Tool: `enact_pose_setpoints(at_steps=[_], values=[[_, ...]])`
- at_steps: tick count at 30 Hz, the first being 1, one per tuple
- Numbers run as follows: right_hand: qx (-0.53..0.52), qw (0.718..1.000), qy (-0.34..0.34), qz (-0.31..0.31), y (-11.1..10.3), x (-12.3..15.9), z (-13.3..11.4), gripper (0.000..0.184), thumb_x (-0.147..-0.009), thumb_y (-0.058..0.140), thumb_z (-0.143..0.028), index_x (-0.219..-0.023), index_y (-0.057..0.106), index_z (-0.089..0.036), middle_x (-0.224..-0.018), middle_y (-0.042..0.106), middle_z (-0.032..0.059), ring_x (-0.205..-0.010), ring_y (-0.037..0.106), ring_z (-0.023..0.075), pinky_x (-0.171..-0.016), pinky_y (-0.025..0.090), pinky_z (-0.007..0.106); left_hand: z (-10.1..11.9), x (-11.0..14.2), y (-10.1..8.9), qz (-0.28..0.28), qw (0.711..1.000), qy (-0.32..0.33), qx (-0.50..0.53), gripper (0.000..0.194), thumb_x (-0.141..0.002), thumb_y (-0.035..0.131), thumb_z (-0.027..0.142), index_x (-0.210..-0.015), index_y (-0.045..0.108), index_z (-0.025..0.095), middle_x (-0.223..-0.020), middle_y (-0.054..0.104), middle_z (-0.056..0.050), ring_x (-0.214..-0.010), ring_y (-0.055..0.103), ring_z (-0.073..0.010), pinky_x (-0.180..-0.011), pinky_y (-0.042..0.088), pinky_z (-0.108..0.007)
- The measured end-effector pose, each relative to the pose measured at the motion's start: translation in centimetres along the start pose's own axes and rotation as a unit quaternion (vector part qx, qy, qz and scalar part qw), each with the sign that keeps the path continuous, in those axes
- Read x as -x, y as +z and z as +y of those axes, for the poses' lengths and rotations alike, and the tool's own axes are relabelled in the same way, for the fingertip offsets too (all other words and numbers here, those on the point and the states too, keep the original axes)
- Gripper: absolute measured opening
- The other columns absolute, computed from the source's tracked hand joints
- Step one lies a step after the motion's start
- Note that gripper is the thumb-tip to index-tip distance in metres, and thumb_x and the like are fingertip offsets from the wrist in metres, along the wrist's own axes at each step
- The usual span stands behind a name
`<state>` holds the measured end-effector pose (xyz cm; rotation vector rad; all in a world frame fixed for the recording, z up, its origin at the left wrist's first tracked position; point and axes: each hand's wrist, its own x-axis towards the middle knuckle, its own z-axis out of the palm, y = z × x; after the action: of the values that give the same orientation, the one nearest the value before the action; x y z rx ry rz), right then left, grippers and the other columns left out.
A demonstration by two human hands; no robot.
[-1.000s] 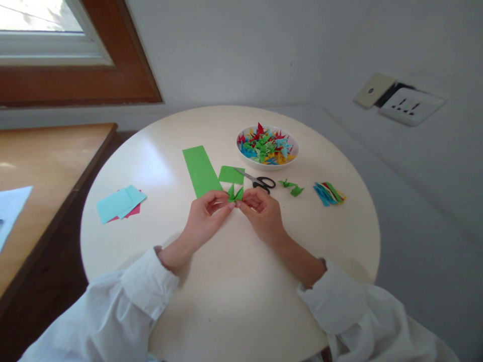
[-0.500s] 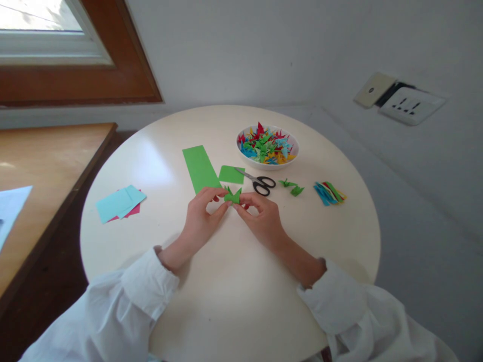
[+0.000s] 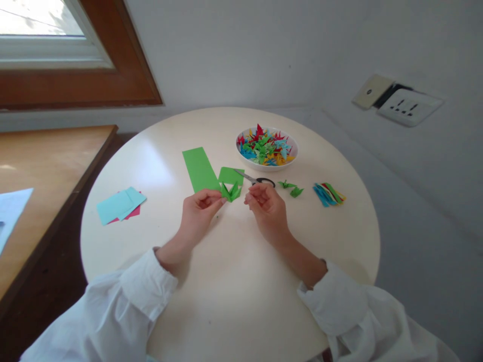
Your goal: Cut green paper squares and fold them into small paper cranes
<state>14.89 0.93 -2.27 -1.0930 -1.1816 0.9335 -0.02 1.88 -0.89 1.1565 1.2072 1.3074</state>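
My left hand [image 3: 199, 211] pinches a small folded green paper crane [image 3: 231, 192] by its left side, between thumb and fingers. The crane's points stick up, and its wings look not spread. To the right of it, my right hand [image 3: 268, 208] is apart from the paper, its fingers curled in toward the thumb with nothing visible in them. Just behind that hand lie scissors [image 3: 249, 177], one black handle loop partly hidden by the fingers. A green paper square [image 3: 231, 175] lies behind the crane, and a long green paper strip [image 3: 199, 168] is beside it.
A white bowl [image 3: 267, 168] full of colourful paper cranes stands at the back. Small green folded pieces [image 3: 296, 191] and a bundle of coloured paper strips [image 3: 329, 194] lie right. Light blue sheets [image 3: 116, 203] over red ones lie left. A wooden table [image 3: 56, 151] stands beyond.
My right hand has let go of the green crane and moved slightly right. The left hand keeps hold of it, and the crane has turned a little.
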Motion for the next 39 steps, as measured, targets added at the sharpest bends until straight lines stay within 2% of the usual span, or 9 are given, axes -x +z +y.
enact_pose_setpoints(at_steps=[3, 7, 12, 18, 23, 28, 31, 34, 39], values=[[-0.025, 0.999, 0.022, -0.028, 0.01, -0.2, 0.13, 0.02, -0.071, 0.064, -0.026, -0.089, 0.057, -0.022, -0.073, 0.06, -0.0025, -0.067, 0.058, 0.0112, -0.057, 0.046, 0.022, -0.1, -0.05, -0.02, 0.0, 1.0, -0.008, 0.01, 0.018, -0.053, 0.076, 0.025, -0.064, 0.066, 0.015, -0.057, 0.064, 0.0, -0.051, 0.055, -0.0103, -0.047, 0.042, -0.021], [-0.059, 0.996, 0.031, -0.066, 0.28, -0.14, 0.17, 0.014, -0.067, 0.068, -0.026, -0.078, 0.062, -0.02, -0.078, 0.065, 0.0, -0.074, 0.062, 0.0138, -0.064, 0.049, 0.026, -0.03, 0.02, -0.02, -0.024, 0.999, -0.017, 0.023, 0.019, -0.053, 0.076, 0.025, -0.067, 0.068, 0.015, -0.06, 0.067, -0.001, -0.052, 0.057, -0.0107, -0.049, 0.043, -0.021], [-0.063, 0.996, 0.053, -0.032, 0.34, -0.18, 0.04, 0.014, -0.061, 0.071, -0.027, -0.071, 0.065, -0.019, -0.069, 0.066, 0.0001, -0.068, 0.062, 0.0154, -0.069, 0.052, 0.031, 0.07, 0.07, 0.01, -0.03, 0.999, -0.025, 0.027, 0.022, -0.052, 0.077, 0.026, -0.069, 0.068, 0.014, -0.063, 0.069, -0.002, -0.054, 0.059, -0.0118, -0.049, 0.045, -0.022], [-0.047, 0.997, 0.057, 0.003, 0.32, -0.28, -0.16, 0.013, -0.06, 0.07, -0.028, -0.066, 0.064, -0.019, -0.064, 0.066, -0.0001, -0.06, 0.06, 0.0142, -0.061, 0.052, 0.03, -0.16, 0.04, 0.05, -0.028, 0.998, -0.028, 0.053, 0.019, -0.055, 0.076, 0.025, -0.066, 0.064, 0.014, -0.061, 0.067, -0.001, -0.059, 0.062, -0.0133, -0.059, 0.05, -0.026], [-0.045, 0.997, 0.062, 0.012, 0.52, -0.21, -0.34, 0.013, -0.06, 0.069, -0.029, -0.065, 0.064, -0.019, -0.063, 0.066, -0.0004, -0.058, 0.06, 0.0134, -0.059, 0.051, 0.029, -0.27, 0.26, 0.18, -0.035, 0.991, -0.064, 0.111, 0.022, -0.055, 0.077, 0.026, -0.067, 0.062, 0.014, -0.063, 0.068, -0.002, -0.065, 0.065, -0.0148, -0.073, 0.052, -0.032], [-0.042, 0.996, 0.073, 0.015, 0.5, -0.18, -0.43, 0.012, -0.06, 0.068, -0.028, -0.066, 0.065, -0.018, -0.063, 0.066, 0.0001, -0.059, 0.06, 0.0138, -0.06, 0.052, 0.03, -0.18, 0.32, 0.25, -0.032, 0.98, -0.108, 0.163, 0.025, -0.051, 0.079, 0.025, -0.064, 0.062, 0.013, -0.065, 0.069, -0.003, -0.067, 0.066, -0.0151, -0.079, 0.051, -0.034], [-0.036, 0.997, 0.07, 0.012, 0.47, -0.18, -0.39, 0.011, -0.061, 0.068, -0.028, -0.065, 0.065, -0.018, -0.062, 0.067, 0.0003, -0.058, 0.06, 0.014, -0.059, 0.052, 0.029, -0.25, 0.2, 0.22, -0.03, 0.983, -0.098, 0.151, 0.024, -0.052, 0.079, 0.025, -0.065, 0.064, 0.013, -0.064, 0.069, -0.003, -0.065, 0.065, -0.0142, -0.076, 0.051, -0.032], [-0.029, 0.998, 0.056, 0.002, 0.5, -0.17, -0.31, 0.011, -0.062, 0.069, -0.029, -0.065, 0.065, -0.019, -0.062, 0.066, 0.0002, -0.058, 0.06, 0.0141, -0.059, 0.052, 0.029, -0.24, 0.16, 0.24, -0.032, 0.993, -0.064, 0.099, 0.022, -0.054, 0.078, 0.026, -0.067, 0.066, 0.014, -0.065, 0.068, -0.002, -0.063, 0.063, -0.0139, -0.067, 0.051, -0.028], [-0.032, 0.998, 0.049, -0.008, 0.58, -0.1, -0.08, 0.015, -0.062, 0.07, -0.032, -0.068, 0.064, -0.019, -0.065, 0.065, 0.0006, -0.061, 0.061, 0.0146, -0.061, 0.052, 0.029, 0.25, 0.34, 0.33, -0.069, 0.997, -0.034, 0.014, 0.016, -0.056, 0.076, 0.023, -0.059, 0.062, 0.016, -0.057, 0.063, 0.001, -0.054, 0.057, -0.0115, -0.051, 0.045, -0.023]])
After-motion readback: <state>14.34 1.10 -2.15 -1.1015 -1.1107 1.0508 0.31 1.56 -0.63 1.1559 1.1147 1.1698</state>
